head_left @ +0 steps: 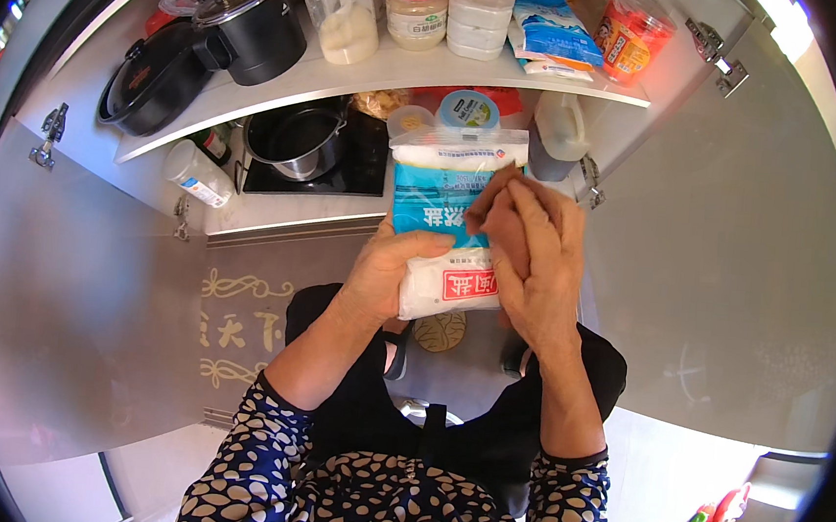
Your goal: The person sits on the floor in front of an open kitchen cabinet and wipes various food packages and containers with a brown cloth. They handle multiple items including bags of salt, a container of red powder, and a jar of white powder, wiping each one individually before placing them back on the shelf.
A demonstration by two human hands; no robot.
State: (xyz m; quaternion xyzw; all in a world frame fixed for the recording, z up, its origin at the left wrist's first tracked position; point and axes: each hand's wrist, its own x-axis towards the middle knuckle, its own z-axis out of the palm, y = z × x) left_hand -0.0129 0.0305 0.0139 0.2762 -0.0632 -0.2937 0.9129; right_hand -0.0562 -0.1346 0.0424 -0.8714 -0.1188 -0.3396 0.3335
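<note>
In front of the open cabinet, my left hand (379,270) grips a blue and white plastic bag of salt (431,191) by its left side, thumb across the front. The bag is held up over my lap and looks full. My right hand (546,286) is closed round a folded brown cloth (507,231), which presses on the bag's right side. Part of the cloth and some fingers of both hands are hidden behind the bag or the right hand.
On the upper shelf (383,82) stand a black lidded pot (249,37), a black pan (152,83) and several jars. Below are a steel-sided pot (300,144) on a black hob, a tipped white bottle (199,173) and a jug of dark liquid (557,139). Cabinet doors (723,256) stand open either side.
</note>
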